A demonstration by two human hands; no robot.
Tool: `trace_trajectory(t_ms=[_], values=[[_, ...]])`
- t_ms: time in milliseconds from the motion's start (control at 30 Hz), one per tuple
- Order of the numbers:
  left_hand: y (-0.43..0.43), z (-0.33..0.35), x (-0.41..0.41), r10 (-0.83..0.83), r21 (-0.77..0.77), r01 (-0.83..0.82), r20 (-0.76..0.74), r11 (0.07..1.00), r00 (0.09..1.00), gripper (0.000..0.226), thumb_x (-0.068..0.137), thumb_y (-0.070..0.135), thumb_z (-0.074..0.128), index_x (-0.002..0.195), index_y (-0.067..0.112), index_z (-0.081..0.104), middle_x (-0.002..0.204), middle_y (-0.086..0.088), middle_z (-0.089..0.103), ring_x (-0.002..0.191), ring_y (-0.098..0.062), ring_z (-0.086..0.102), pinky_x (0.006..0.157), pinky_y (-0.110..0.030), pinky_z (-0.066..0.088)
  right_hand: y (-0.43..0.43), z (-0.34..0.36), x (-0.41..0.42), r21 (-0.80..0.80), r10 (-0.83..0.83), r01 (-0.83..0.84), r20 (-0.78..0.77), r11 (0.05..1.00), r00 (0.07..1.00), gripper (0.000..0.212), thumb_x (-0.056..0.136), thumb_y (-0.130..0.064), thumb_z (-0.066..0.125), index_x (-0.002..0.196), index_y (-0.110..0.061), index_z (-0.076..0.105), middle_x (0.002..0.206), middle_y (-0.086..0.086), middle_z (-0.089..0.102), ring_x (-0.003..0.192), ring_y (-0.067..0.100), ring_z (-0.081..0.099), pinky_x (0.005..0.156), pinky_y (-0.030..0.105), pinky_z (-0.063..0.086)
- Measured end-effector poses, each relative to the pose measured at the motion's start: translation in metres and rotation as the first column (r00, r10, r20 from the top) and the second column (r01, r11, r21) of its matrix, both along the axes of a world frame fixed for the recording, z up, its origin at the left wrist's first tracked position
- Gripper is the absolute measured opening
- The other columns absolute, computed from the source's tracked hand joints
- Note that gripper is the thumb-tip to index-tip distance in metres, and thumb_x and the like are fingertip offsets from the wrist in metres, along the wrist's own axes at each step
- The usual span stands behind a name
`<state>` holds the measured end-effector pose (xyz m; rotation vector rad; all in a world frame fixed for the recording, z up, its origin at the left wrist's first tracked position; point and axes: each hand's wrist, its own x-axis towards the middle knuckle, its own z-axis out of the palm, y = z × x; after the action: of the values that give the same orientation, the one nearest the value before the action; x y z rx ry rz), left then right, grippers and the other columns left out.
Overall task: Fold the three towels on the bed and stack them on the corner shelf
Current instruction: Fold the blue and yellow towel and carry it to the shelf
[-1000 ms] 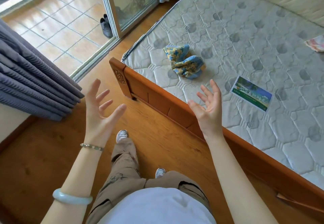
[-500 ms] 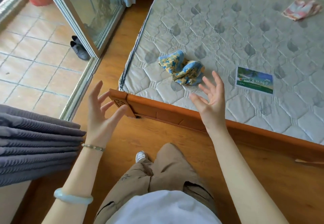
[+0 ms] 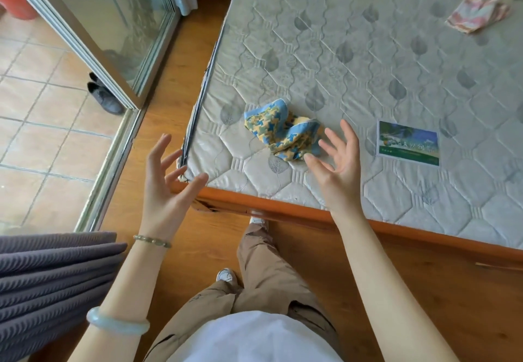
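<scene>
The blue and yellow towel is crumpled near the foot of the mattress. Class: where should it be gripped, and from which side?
Probably grip the blue and yellow towel by its raised blue-bordered corner at the upper left, coming from above with the left hand. That edge stands clear of the mattress, so fingers can pinch it and shake the bundle open. The right hand is open beside the other end.

A rectangular green-and-blue printed label sewn on the quilted grey mattress, just right of the right grip, carries pale characters. They are too blurred to read.
</scene>
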<state>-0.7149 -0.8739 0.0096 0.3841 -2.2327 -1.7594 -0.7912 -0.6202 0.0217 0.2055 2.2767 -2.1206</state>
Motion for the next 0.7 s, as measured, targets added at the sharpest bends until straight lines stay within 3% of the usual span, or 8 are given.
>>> trace_trajectory(t_ms=[167, 400, 700], values=[[0.009, 0.004, -0.061, -0.018, -0.002, 0.018, 0.010, 1.000, 1.000, 0.086, 0.069, 0.037, 0.074, 0.143, 0.021, 0.031, 0.147, 0.009, 0.034, 0.128, -0.010, 0.045, 0.100, -0.036, 0.045, 0.005, -0.001, -0.056, -0.026, 0.009, -0.008, 0.006, 1.000, 1.000, 0.075, 0.083, 0.003, 0.067, 0.139, -0.031, 0.030, 0.135, 0.003, 0.046, 0.122, 0.007, 0.051, 0.098, 0.030, 0.048], [0.025, 0.002, -0.125, -0.069, -0.016, 0.069, 0.022, 0.997, 0.997, 0.085, 0.070, 0.038, 0.073, 0.142, 0.020, 0.031, 0.149, 0.005, 0.033, 0.128, -0.009, 0.045, 0.098, -0.032, 0.045, 0.020, -0.010, -0.105, 0.016, 0.020, -0.021, 0.044, 1.000, 0.999, 0.077, 0.083, 0.001, 0.067, 0.143, -0.029, 0.030, 0.142, 0.009, 0.044, 0.125, 0.012, 0.050, 0.097, 0.028, 0.049], [0.022, -0.011, -0.175, -0.124, 0.007, 0.124, 0.073, 0.992, 0.990, 0.084, 0.069, 0.039, 0.072, 0.141, 0.023, 0.033, 0.149, 0.005, 0.033, 0.127, -0.007, 0.045, 0.097, -0.028, 0.045, 0.019, -0.025, -0.140, 0.046, -0.026, 0.023, 0.066, 0.999, 0.997, 0.076, 0.073, -0.018, 0.068, 0.137, -0.037, 0.031, 0.142, 0.008, 0.044, 0.126, 0.013, 0.049, 0.095, 0.027, 0.048]])
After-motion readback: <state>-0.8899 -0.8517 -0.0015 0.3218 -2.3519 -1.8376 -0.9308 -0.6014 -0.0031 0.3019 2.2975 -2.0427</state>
